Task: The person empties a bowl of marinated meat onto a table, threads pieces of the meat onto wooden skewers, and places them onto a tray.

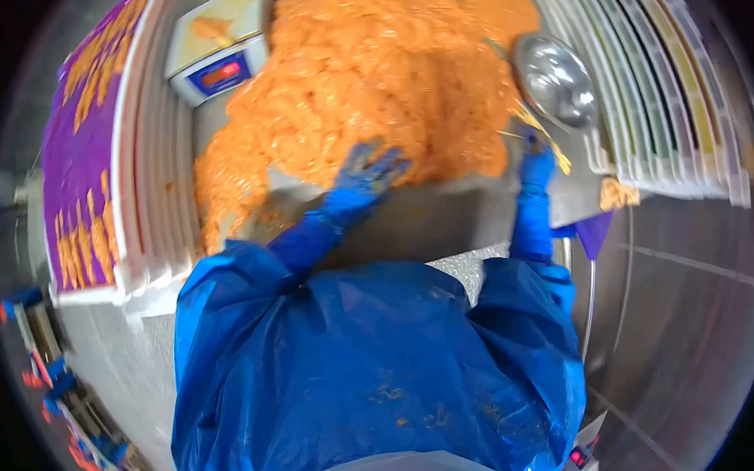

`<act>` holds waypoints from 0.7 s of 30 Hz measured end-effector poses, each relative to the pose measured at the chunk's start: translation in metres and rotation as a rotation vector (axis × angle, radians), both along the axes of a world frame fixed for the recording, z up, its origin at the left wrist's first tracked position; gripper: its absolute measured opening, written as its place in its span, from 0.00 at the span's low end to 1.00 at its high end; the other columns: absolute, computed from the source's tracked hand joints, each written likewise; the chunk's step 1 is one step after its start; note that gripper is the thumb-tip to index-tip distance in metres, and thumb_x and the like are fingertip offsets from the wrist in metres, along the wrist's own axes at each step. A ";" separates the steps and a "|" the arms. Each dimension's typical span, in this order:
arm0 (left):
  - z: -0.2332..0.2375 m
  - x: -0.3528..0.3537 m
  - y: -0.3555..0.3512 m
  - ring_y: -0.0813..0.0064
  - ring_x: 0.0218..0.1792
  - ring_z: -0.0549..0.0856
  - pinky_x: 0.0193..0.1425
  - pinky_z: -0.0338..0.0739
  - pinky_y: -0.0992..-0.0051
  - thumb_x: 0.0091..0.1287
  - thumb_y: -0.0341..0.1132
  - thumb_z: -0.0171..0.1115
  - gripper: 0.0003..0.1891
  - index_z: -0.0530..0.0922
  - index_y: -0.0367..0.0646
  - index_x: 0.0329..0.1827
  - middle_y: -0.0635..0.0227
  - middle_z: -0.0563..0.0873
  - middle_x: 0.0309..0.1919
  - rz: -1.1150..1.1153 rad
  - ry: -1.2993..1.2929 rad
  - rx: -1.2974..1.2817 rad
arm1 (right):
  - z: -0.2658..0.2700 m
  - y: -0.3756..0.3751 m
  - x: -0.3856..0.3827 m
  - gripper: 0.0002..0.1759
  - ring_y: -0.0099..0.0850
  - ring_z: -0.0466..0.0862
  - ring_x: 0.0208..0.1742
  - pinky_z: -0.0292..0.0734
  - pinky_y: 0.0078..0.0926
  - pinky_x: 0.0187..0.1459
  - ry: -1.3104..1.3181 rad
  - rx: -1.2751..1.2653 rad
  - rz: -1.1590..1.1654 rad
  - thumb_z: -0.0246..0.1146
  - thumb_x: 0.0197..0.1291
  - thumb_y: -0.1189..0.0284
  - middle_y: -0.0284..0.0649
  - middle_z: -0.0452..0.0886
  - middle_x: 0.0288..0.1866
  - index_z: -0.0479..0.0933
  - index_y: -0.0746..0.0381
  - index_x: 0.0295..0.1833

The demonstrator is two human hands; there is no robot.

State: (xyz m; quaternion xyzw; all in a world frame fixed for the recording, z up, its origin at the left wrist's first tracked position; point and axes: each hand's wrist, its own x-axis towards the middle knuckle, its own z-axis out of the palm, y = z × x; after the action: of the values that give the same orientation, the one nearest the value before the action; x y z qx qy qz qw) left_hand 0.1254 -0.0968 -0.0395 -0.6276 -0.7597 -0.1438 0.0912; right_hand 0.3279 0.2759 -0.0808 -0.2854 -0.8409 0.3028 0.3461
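A large heap of orange, wet-looking marinated meat pieces [359, 75] covers the metal worktop. My left hand [370, 169], in a smeared blue glove, lies on the heap's near edge with its fingers spread. To the right of the heap, my right hand [536, 151] has its fingers drawn together. A thin wooden skewer [508, 134] sticks out leftward from these fingertips. Several loose skewers [552, 145] lie beside and under that hand on the worktop. The fingertips' exact grip is partly blurred.
A digital scale [221, 48] with a red display stands at the back left. Left of it, stacked white trays [149, 158] carry a purple sheet [82, 151] with skewered meat. A metal bowl [555, 82] and more stacked trays [644, 87] are at right.
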 end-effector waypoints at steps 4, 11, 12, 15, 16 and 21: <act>0.014 0.006 0.002 0.60 0.66 0.73 0.68 0.67 0.55 0.67 0.38 0.50 0.22 0.76 0.58 0.65 0.68 0.77 0.64 0.071 0.033 -0.029 | 0.001 0.030 0.019 0.13 0.52 0.83 0.43 0.77 0.49 0.45 -0.460 0.575 -0.161 0.58 0.64 0.68 0.51 0.85 0.40 0.83 0.60 0.49; 0.016 0.002 -0.064 0.57 0.60 0.76 0.61 0.71 0.57 0.66 0.38 0.53 0.20 0.78 0.55 0.62 0.64 0.78 0.60 0.170 -0.170 -0.199 | 0.052 0.030 0.017 0.12 0.45 0.85 0.42 0.78 0.47 0.45 -0.818 0.804 -0.106 0.59 0.66 0.65 0.47 0.85 0.38 0.82 0.58 0.49; 0.015 0.001 -0.074 0.57 0.60 0.76 0.61 0.71 0.57 0.66 0.38 0.53 0.20 0.78 0.55 0.62 0.64 0.78 0.60 0.183 -0.175 -0.199 | 0.055 0.031 0.019 0.12 0.45 0.85 0.42 0.78 0.47 0.45 -0.815 0.809 -0.092 0.59 0.66 0.65 0.47 0.85 0.38 0.82 0.58 0.49; 0.018 0.005 -0.103 0.56 0.60 0.76 0.61 0.71 0.57 0.65 0.41 0.56 0.19 0.78 0.54 0.60 0.63 0.78 0.60 0.225 -0.246 -0.242 | 0.070 0.029 0.034 0.15 0.48 0.83 0.30 0.77 0.43 0.31 -0.707 0.816 -0.113 0.55 0.72 0.61 0.53 0.81 0.28 0.83 0.58 0.46; 0.022 0.007 -0.115 0.57 0.59 0.77 0.61 0.71 0.56 0.64 0.41 0.59 0.19 0.79 0.52 0.58 0.62 0.80 0.57 0.283 -0.188 -0.161 | 0.072 0.025 0.037 0.15 0.48 0.83 0.30 0.77 0.43 0.31 -0.713 0.818 -0.105 0.55 0.72 0.61 0.53 0.81 0.28 0.83 0.58 0.46; 0.012 -0.001 -0.139 0.56 0.46 0.82 0.49 0.76 0.60 0.59 0.38 0.68 0.16 0.81 0.45 0.50 0.54 0.83 0.43 0.424 -0.394 0.054 | 0.064 -0.019 0.038 0.12 0.25 0.79 0.33 0.76 0.26 0.38 -0.002 -0.025 0.093 0.57 0.72 0.68 0.34 0.83 0.36 0.79 0.62 0.53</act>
State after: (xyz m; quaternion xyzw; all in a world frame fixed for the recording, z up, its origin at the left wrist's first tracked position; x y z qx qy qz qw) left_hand 0.1240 -0.2353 -0.0278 -0.4119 -0.8730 -0.2607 -0.0133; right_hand 0.3657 0.2566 -0.0165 -0.2505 -0.8497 0.3287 0.3275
